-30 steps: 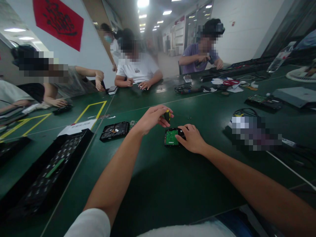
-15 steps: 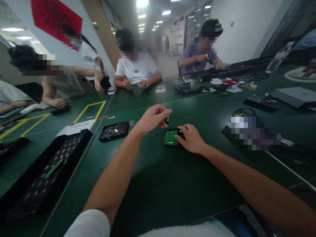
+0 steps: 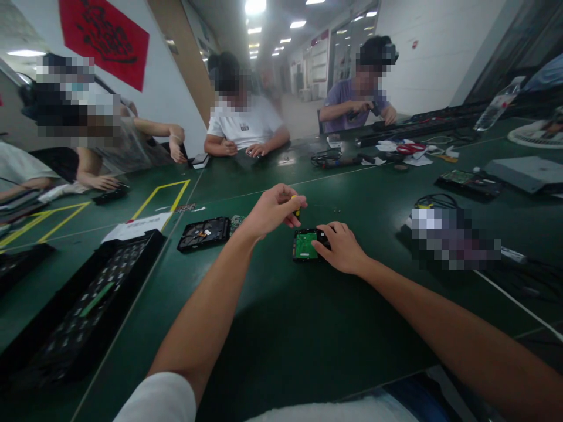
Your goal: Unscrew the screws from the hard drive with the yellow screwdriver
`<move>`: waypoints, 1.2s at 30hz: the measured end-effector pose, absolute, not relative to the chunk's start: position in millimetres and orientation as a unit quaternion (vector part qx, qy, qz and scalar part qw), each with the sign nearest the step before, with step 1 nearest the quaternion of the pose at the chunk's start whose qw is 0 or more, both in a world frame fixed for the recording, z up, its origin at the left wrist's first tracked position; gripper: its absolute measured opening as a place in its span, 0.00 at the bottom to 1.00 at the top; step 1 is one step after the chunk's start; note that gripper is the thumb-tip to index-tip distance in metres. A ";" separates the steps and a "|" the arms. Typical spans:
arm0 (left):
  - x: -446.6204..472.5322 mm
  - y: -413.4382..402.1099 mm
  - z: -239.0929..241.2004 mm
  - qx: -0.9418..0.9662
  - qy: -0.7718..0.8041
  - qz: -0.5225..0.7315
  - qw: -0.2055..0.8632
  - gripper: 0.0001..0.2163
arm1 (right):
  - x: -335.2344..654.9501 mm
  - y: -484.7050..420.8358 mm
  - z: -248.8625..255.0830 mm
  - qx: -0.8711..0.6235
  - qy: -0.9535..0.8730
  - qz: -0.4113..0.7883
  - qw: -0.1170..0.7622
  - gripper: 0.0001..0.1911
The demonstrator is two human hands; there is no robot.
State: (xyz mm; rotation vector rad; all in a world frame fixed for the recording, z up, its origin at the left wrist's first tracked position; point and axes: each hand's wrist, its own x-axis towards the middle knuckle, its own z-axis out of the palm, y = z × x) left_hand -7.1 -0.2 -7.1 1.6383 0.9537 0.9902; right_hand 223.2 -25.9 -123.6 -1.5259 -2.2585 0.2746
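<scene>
A hard drive (image 3: 305, 245) lies on the green table with its green circuit board facing up. My right hand (image 3: 343, 246) grips its right side, thumb over the board and fingers along the far edge. Above the drive's far left edge, my left hand (image 3: 277, 211) is closed around a small yellow-and-black screwdriver (image 3: 298, 213), held upright. Its tip is too small to make out. Left of my left wrist lies another hard drive (image 3: 203, 234), and a loose circuit board (image 3: 236, 223) sits beside it, partly behind my wrist.
A long black tray (image 3: 83, 316) with many small parts stands at the left. Toward the right are another drive (image 3: 468, 183), a grey box (image 3: 525, 173), cables (image 3: 440, 200) and a bottle (image 3: 499, 105). Several people sit across the table, one in a purple shirt (image 3: 343, 97).
My left fingers have shifted slightly on the screwdriver, and more of its yellow handle shows. My right hand and the hard drive stay put. A person standing at the back left has moved left.
</scene>
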 end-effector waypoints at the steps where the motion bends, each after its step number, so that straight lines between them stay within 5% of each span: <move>1: -6.6 -0.9 -6.7 0.676 0.381 0.401 0.486 0.13 | 223.0 -26.0 -123.4 -0.547 -0.808 0.096 0.199 0.30; 36: -11.7 5.7 -8.4 0.650 0.407 0.398 0.504 0.10 | 222.8 -27.4 -119.6 -0.548 -0.808 0.096 0.195 0.30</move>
